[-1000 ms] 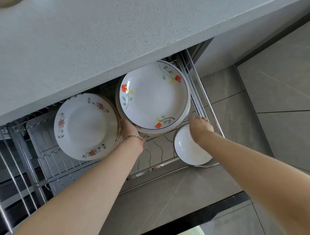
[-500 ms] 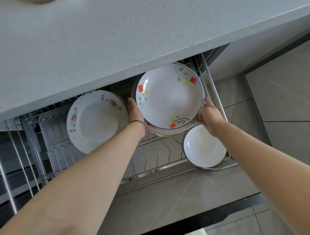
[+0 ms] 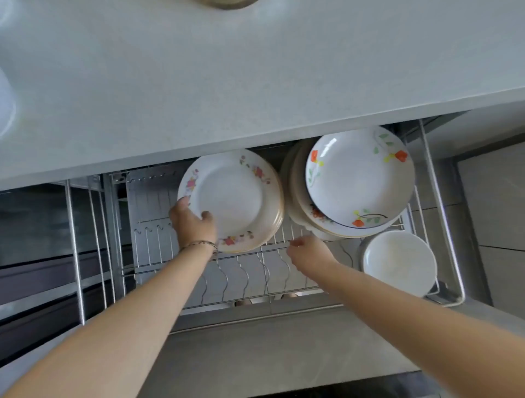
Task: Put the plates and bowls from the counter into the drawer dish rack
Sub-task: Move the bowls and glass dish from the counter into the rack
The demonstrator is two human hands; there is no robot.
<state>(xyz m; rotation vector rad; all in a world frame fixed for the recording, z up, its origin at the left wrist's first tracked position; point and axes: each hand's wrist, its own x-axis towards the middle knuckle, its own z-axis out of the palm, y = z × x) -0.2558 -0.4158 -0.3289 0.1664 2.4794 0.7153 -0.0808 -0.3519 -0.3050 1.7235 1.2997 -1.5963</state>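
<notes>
Pull-out wire dish rack (image 3: 443, 216) open below the grey speckled counter (image 3: 255, 71); its back part is hidden under the counter edge.

Left hand (image 3: 193, 224): fingers closed on the lower-left rim of the pink-flowered plate (image 3: 230, 199), thumb lying on its face. That plate tops a stack; only the cream rims of the plates beneath show at its right edge. A thin bracelet (image 3: 199, 244) sits on the wrist.

Right hand (image 3: 309, 252): over the rack wires, just below the second stack, touching no dish that I can see. Fingers curled loosely, holding nothing; fingertips partly turned away from the camera.

Orange-flowered plate (image 3: 359, 179) tops the right-hand stack, tilted, upper rim close under the counter. Count of plates under it unclear; one scalloped edge shows at lower left.

White bowl (image 3: 399, 262) at the rack's front right corner, apparently nested on another.

On the counter: a round dish (image 3: 224, 3) cut off by the top edge, and a pale blurred object (image 3: 5, 105) cut off at left; neither identifiable.
</notes>
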